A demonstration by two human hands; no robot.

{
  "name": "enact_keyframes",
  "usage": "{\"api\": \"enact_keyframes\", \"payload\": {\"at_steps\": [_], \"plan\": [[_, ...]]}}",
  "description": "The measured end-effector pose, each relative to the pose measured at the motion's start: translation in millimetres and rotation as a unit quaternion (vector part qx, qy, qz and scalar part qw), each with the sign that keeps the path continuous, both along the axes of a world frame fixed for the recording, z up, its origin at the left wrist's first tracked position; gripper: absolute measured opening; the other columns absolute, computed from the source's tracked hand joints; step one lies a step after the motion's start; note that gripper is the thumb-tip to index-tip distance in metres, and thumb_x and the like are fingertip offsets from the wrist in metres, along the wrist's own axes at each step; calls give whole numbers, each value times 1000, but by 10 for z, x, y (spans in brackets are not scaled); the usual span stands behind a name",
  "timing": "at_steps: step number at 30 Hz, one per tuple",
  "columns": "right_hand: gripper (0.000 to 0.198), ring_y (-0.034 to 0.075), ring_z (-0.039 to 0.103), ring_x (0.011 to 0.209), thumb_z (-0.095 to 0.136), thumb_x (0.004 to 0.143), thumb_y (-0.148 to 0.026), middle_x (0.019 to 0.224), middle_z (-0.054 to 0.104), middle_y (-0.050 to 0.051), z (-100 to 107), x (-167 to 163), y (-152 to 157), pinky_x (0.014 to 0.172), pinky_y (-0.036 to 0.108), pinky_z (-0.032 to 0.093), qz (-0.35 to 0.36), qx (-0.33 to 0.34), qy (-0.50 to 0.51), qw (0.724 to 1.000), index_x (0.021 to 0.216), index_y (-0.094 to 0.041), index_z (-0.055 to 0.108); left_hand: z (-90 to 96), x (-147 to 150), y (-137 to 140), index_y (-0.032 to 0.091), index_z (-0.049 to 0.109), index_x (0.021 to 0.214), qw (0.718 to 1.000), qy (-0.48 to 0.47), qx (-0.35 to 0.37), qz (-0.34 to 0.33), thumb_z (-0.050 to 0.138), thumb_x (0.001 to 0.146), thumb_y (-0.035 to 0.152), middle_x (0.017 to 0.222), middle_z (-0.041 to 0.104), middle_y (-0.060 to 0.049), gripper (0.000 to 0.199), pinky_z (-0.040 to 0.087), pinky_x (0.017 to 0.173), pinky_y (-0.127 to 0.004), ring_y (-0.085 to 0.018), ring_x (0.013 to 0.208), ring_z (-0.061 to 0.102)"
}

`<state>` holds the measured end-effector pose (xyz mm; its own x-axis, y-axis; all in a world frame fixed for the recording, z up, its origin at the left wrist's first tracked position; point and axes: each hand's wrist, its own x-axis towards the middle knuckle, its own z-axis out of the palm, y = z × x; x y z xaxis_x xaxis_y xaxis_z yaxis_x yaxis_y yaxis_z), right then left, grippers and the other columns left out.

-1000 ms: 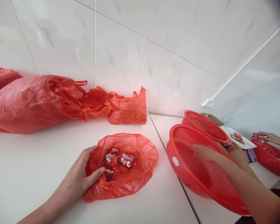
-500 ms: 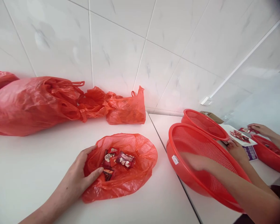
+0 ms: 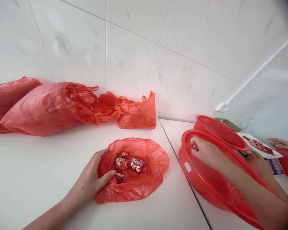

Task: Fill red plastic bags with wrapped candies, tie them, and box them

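Observation:
My left hand [image 3: 95, 175] grips the near-left rim of an open red plastic bag [image 3: 156, 174], thumb inside and fingers around the outside. Several small wrapped snack packets [image 3: 136, 164] in dark red and brown lie in the bottom of the bag. To the right, my right hand [image 3: 203, 149] is raised over a large red perforated basket [image 3: 189, 156]. Its fingers are closed, and a tiny dark reddish bit shows between them, too small to name. My forearm hides much of the basket's inside.
Stuffed red bags [image 3: 45, 108] and a smaller red bag [image 3: 139, 115] line the tiled wall. A second red basket [image 3: 216, 129] stands behind the large one. At far right, a co-worker's hands [image 3: 256, 161] are near a white tray [image 3: 243, 136] with red packets.
My right hand has come up from inside the large basket, fingers now closed. My left hand keeps its hold on the bag. The whole view has shifted, so things appear further right.

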<state>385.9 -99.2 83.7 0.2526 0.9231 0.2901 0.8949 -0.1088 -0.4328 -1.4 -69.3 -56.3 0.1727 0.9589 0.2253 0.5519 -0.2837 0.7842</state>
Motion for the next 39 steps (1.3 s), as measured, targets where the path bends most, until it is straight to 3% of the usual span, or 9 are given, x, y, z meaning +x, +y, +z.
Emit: {"api": "enact_keyframes", "payload": {"at_steps": [5,10,14,18,22,27,32,35,39], "plan": [[15,16,59,75,58,78,-26,83,61,-4,220,-692,-28,63,28,46,58,-17,-69,996,90,-29,49,24,4,-29,22,34,132,999,-10,-28,-14,55,82,39,135,47,-11,57,43,100,-45,-28,120,51],[11,16,59,74,48,82,-27,91,62,0,301,-1373,-52,62,28,43,211,-142,-53,966,93,-25,48,59,0,-50,21,33,132,999,-27,-39,-14,56,81,36,137,43,-12,58,40,103,-45,-27,123,47],[19,18,59,83,50,83,-32,105,62,1,79,-1457,105,67,28,41,242,-138,-103,955,101,-26,53,80,-9,-48,21,33,132,998,-44,-43,-20,57,81,35,138,42,-13,59,39,104,-46,-27,124,46],[11,19,59,76,50,80,-23,91,63,1,-306,-1324,209,60,27,36,235,-156,-182,942,89,-24,56,78,-3,-57,21,35,131,999,-50,-18,-11,55,80,29,134,46,-12,55,39,104,-45,-26,123,47],[23,18,58,65,48,67,-5,80,63,2,-608,-1187,208,51,26,26,216,-191,-240,927,80,-22,57,111,-38,-85,23,39,130,999,3,2,34,51,77,21,127,49,-10,54,44,96,-43,-26,114,53],[20,15,50,52,42,72,-7,60,57,-1,-608,-1069,241,48,26,22,152,-205,-167,952,62,-21,52,265,-265,-80,26,37,135,994,63,-90,12,48,73,19,109,59,-7,63,51,66,-33,-18,73,64],[12,15,57,64,52,81,-32,75,63,-1,-380,-1070,319,56,25,40,93,-16,128,987,79,-23,60,578,-399,36,26,46,123,993,-48,-112,8,50,77,22,78,59,2,47,46,56,-26,-15,64,57],[18,15,60,75,64,76,-37,85,65,1,-254,-1131,407,65,26,46,61,164,320,931,85,-22,62,843,-362,145,21,51,110,982,-165,-89,30,59,77,29,70,51,5,35,44,56,-25,-13,62,54],[21,16,62,84,71,71,-32,90,65,1,-68,-1260,575,73,29,51,122,266,571,767,86,-21,61,1204,-276,245,20,52,103,948,-310,-65,-29,66,76,32,76,54,2,33,46,57,-24,-11,64,55]]}}
